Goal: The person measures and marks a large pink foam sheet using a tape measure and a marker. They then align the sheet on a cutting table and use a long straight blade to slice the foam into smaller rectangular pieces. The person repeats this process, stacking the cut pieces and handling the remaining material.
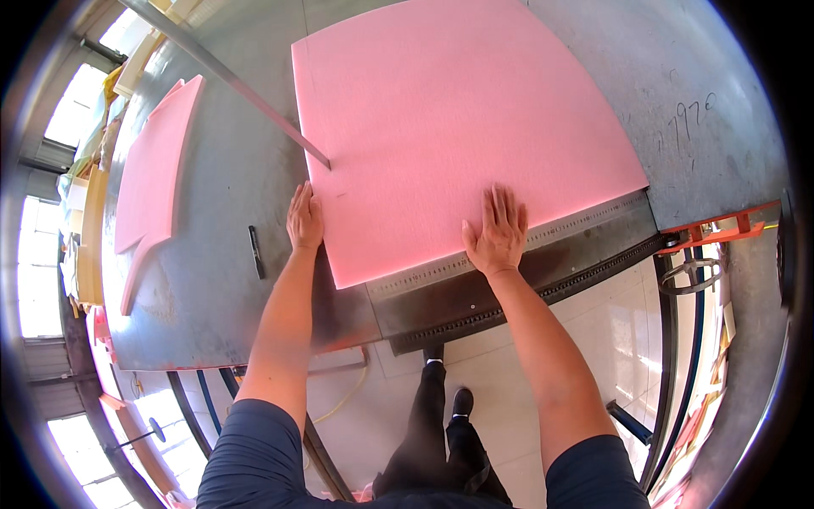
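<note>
A large pink foam sheet (458, 110) lies flat on the grey metal table. My left hand (304, 219) rests against its left edge near the front corner, fingers stretched forward and holding nothing. Flat on the sheet's front part lies my right hand (498, 233), with its thumb apart from the fingers. A thin metal bar (246, 89) slants in from the upper left, and its lower end meets the foam just beyond my left hand. Along the sheet's front edge runs a ruler strip (428, 273) with fine marks.
Pink foam offcuts (157, 170) lie on the left of the table (225, 195). A black pen (256, 252) is left of my left forearm. A dark toothed rail (543, 293) borders the front, and a handwheel (691, 276) hangs by an orange bracket (721, 231) at the right.
</note>
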Demonstrator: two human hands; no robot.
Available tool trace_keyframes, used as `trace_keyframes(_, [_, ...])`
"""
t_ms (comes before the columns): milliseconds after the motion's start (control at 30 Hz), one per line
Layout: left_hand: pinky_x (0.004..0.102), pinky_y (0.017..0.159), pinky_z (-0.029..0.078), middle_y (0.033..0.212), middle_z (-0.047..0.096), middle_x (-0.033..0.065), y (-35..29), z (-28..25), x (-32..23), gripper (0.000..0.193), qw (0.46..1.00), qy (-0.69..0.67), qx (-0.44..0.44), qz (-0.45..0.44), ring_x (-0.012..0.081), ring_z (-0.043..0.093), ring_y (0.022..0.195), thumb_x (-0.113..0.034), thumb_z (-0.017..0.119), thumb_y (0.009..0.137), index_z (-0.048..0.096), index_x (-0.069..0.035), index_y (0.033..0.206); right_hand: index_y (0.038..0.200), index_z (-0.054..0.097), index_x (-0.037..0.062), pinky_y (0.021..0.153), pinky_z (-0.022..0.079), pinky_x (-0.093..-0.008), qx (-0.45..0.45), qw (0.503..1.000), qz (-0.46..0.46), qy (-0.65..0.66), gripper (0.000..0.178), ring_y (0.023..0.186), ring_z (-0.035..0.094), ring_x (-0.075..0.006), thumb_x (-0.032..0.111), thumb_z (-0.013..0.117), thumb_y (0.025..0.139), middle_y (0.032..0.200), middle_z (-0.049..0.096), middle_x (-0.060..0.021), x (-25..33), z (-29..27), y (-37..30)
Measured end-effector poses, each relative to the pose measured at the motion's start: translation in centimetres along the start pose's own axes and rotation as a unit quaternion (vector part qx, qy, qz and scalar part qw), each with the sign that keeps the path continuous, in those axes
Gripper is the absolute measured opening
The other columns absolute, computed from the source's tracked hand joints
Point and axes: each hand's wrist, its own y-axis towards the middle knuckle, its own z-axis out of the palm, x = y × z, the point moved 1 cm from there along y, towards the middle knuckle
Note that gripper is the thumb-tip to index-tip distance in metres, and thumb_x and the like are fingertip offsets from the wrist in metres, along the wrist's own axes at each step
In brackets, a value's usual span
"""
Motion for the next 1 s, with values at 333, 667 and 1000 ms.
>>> trace_keyframes(333, [0.0413, 0.113, 0.038, 0.142, 0.058, 0.0125, 0.1, -0.2, 0.5, 0.043, 1.0, -0.002, 0.004, -0.027, 0.0299, 0.048, 0.138, -0.024, 0.05, 0.1, 0.058, -0.006, 0.138, 0.144, 0.049, 0.0048, 0.119, 0.026, -0.056, 0.0, 1.0, 0.006, 0.005, 0.069, 0.144, 0.038, -0.0344, 0.044, 0.059, 0.089, 0.15, 0.048, -0.0143, 0.4, -0.3, -0.1])
trace_keyframes(667, [0.0411, 0.113, 0.039, 0.141, 0.059, 0.0117, 0.1, -0.6, 0.3, 0.043, 1.0, -0.003, 0.003, 0.0, 0.0294, 0.048, 0.137, -0.027, 0.049, 0.101, 0.059, -0.006, 0.137, 0.143, 0.051, 0.0047, 0.119, 0.026, -0.0558, -0.013, 1.0, 0.002, 0.006, 0.067, 0.144, 0.038, -0.0345, 0.043, 0.06, 0.088, 0.151, 0.047, -0.0143, 0.4, -0.2, -0.2])
trace_keyframes(1000, [0.0404, 0.112, 0.039, 0.142, 0.058, 0.0129, 0.1, -0.7, 0.9, 0.044, 1.0, -0.011, 0.007, -0.004, 0.029, 0.048, 0.138, -0.034, 0.046, 0.103, 0.059, -0.01, 0.138, 0.143, 0.05, 0.0044, 0.119, 0.025, -0.0554, -0.016, 1.0, -0.004, 0.006, 0.068, 0.144, 0.038, -0.0342, 0.044, 0.06, 0.089, 0.151, 0.048, -0.014, 0.6, -0.5, -0.3])
